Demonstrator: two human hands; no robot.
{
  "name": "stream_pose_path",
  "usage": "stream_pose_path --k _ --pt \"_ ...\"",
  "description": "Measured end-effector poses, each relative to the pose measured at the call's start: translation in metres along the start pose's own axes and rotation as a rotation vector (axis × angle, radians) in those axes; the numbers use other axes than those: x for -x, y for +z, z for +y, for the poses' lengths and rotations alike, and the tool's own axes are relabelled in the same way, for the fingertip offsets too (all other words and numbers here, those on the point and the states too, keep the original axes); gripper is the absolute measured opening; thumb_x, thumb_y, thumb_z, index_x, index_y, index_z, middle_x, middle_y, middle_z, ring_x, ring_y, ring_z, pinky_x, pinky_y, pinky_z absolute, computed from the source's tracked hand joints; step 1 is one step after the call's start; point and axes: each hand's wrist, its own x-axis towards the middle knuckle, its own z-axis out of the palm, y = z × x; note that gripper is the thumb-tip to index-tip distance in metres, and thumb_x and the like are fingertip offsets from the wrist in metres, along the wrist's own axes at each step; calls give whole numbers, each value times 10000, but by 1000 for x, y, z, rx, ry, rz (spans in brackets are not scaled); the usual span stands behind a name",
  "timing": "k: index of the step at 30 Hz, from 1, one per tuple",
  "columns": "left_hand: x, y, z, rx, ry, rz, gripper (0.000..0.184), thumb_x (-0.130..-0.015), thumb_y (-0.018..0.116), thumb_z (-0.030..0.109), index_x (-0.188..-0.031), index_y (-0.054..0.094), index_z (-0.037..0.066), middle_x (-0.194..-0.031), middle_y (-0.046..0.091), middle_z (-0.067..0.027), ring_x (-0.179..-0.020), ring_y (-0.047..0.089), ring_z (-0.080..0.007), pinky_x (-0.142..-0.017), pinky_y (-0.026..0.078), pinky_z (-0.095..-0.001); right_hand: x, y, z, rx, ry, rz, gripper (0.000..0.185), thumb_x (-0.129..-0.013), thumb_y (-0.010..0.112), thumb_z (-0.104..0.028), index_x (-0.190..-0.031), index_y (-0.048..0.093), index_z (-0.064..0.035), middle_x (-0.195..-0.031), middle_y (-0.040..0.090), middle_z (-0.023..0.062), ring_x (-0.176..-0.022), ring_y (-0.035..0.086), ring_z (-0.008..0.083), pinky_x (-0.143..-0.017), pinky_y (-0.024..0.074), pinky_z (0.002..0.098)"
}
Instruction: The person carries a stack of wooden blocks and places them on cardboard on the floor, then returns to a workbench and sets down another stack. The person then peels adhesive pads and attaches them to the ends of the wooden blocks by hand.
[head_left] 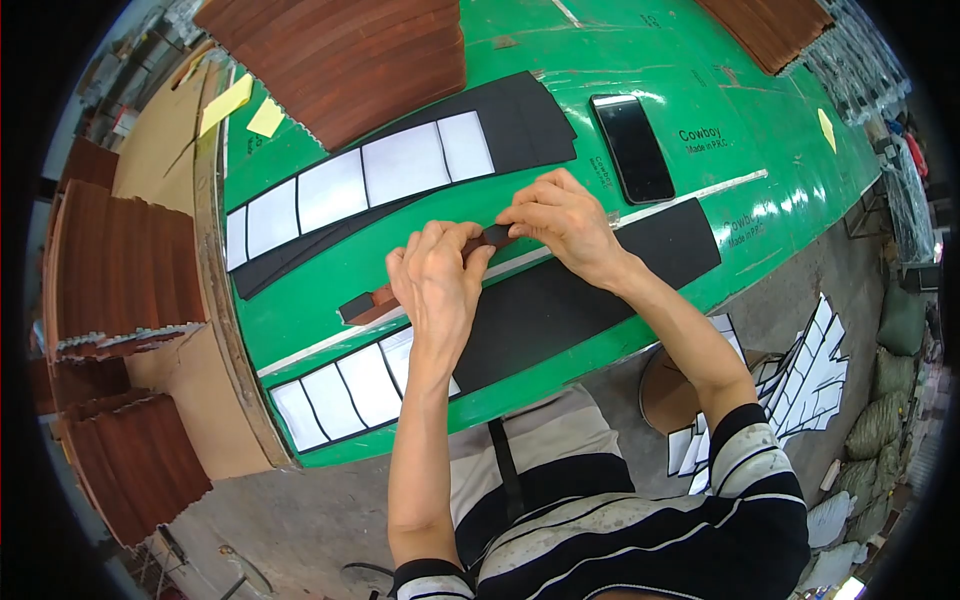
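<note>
A narrow brown strip [385, 296] with a dark block at its lower left end lies slantwise above the green table. My left hand [435, 275] is closed on it, thumb and forefinger pinching near its upper right end. There, my right hand [568, 225] pinches a small dark piece [496, 236] at the strip's tip. The fingers partly hide both. Below my hands lies a long black sheet [570, 310] with white panels [370, 385] toward its left end. Beyond them, another black sheet [530, 125] carries a row of white panels [330, 190].
The green table [740, 170] bears a black phone [632, 150], yellow paper slips [227, 103] and stacked brown wood-look sheets [340, 60]. More brown stacks [125, 270] stand to the left. White black-edged pieces [810, 375] are piled below the table at right.
</note>
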Motion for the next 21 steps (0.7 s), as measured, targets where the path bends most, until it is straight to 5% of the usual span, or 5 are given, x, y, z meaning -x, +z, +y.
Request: stream_pose_path --k 14,21 --pt "0 2 -1 21 45 32 208 -733 738 176 -907 668 86 -822 620 -21 -797 578 -189 -750 333 -350 -1 3 1 36 -8 38 189 -672 743 -124 -855 699 -107 -840 627 -8 -849 545 206 -678 501 315" --pt "1 1 -1 31 32 5 172 -781 699 203 -916 674 100 -840 637 -13 -789 589 -179 -759 335 -342 5 -13 20 -149 174 -49 269 -752 716 -173 -1017 703 -129 -1021 628 25 -973 533 229 -837 462 342"
